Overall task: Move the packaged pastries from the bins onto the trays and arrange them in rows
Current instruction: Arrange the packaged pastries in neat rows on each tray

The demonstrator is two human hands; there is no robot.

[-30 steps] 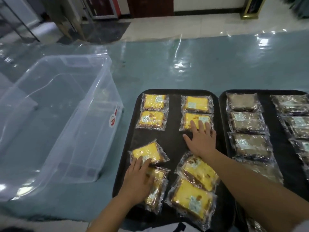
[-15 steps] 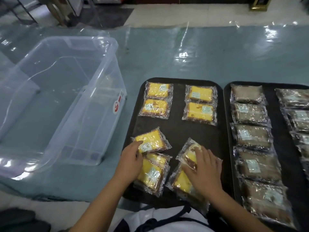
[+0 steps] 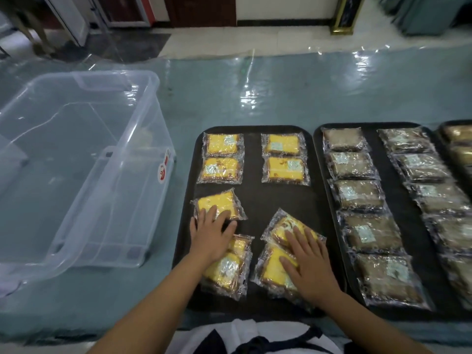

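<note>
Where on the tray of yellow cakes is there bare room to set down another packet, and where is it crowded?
Bare patches on the black tray: the lane between the two neat pairs at the far end, and the middle below the right pair. Crowded: the near end, where the left hand and right hand rest on skewed, overlapping packets. The brown-cake tray is mostly filled.

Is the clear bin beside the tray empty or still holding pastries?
Empty: through the clear bin only its bare floor and walls show, with no packets inside.
</note>
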